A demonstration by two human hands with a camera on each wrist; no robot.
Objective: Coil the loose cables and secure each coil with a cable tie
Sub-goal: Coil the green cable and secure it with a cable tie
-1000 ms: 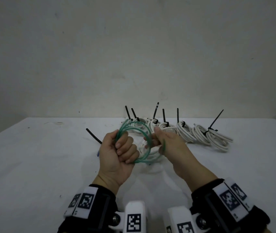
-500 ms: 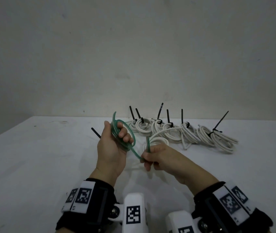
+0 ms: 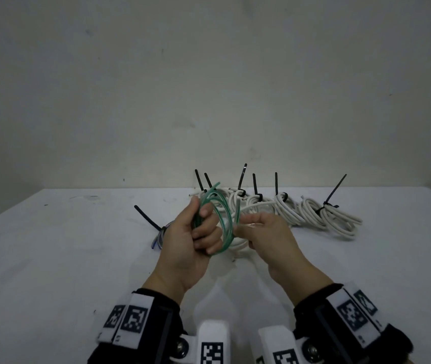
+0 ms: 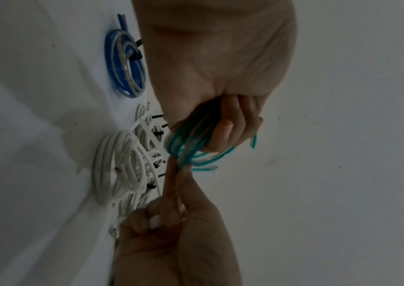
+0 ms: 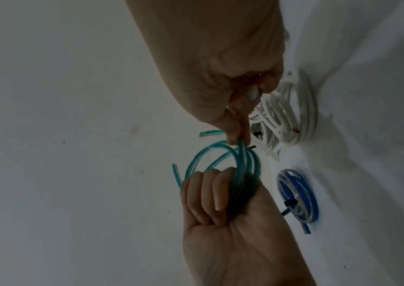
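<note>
Head view, centre frame above the table (image 3: 51, 258): left hand (image 3: 185, 240) fisted round one side of the green cable (image 3: 222, 219) coil, right hand (image 3: 264, 232) pinching its opposite side; tied white coils (image 3: 314, 214) behind. Left wrist view: green loops bunched mid-frame under curled fingers (image 4: 222, 133), tied blue coil (image 4: 125, 65) upper left. Right wrist view: thumb and forefinger nip a strand at centre; cable looks light, thin, springy, probably slippery, so grip the whole bundle where loops cross.

a white table (image 3: 51, 258) with scattered dark specks spans the near scene, backed by a plain, dimly lit off-white wall (image 3: 209, 88).
</note>
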